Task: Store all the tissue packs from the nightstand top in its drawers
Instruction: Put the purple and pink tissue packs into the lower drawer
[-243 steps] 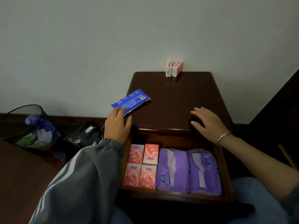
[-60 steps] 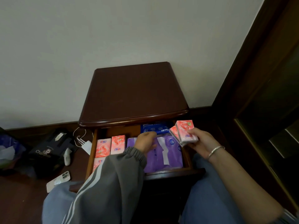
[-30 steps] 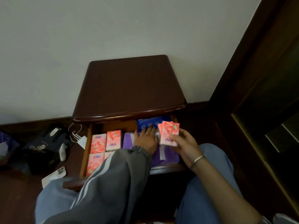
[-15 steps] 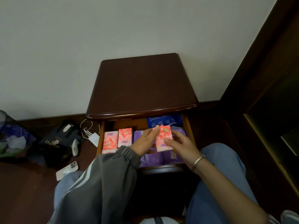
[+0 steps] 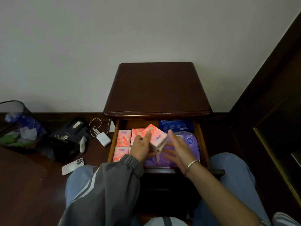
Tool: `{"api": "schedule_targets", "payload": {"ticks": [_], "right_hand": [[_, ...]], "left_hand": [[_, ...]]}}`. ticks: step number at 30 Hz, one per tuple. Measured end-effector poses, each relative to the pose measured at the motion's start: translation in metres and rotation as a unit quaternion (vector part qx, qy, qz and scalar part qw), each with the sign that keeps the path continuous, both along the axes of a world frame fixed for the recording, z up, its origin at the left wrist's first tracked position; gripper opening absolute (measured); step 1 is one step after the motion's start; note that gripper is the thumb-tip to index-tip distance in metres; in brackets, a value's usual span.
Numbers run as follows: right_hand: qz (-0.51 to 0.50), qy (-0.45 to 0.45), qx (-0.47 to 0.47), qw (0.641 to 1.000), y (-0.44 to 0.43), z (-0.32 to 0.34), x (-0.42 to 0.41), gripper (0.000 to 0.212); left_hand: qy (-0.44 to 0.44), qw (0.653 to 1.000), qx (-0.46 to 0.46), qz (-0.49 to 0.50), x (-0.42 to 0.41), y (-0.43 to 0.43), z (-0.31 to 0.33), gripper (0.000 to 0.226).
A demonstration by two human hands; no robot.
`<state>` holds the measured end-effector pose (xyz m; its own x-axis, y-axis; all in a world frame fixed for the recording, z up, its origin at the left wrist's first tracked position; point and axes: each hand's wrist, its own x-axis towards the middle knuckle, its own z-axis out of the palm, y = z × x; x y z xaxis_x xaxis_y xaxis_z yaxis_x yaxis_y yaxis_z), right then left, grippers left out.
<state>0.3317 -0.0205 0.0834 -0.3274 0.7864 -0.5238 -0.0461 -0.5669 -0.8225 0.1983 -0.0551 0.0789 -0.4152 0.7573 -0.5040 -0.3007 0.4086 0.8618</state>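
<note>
The dark wooden nightstand has a bare top and its upper drawer pulled out. My left hand holds the small pink tissue packs tilted over the middle of the drawer. My right hand hovers just to the right of them with fingers spread, holding nothing. Inside the drawer lie pink packs on the left, purple tissue packs on the right and a blue wipes pack at the back.
On the floor to the left lie a phone, a white charger with cable, a black box and a mesh waste bin. Dark wooden furniture stands to the right. My knees flank the drawer.
The pink packs went from my right hand into my left, and my right hand opened and drew slightly away. Earlier, the blue pack and pink packs left the nightstand top.
</note>
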Motion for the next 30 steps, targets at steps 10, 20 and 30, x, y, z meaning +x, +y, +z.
{"api": "schedule_targets", "payload": {"ticks": [10, 20, 30], "right_hand": [[-0.030, -0.030, -0.029, 0.999, 0.006, -0.006, -0.044, 0.028], [-0.040, -0.040, -0.041, 0.998, 0.058, -0.007, -0.037, 0.015], [-0.099, -0.029, -0.035, 0.994, 0.068, -0.030, -0.037, 0.008]], "left_hand": [[0.043, 0.998, -0.044, -0.017, -0.026, -0.005, -0.006, 0.035], [0.597, 0.713, -0.095, -0.357, -0.057, -0.012, -0.026, 0.063], [0.567, 0.684, -0.135, -0.439, -0.059, -0.011, -0.041, 0.072]]}}
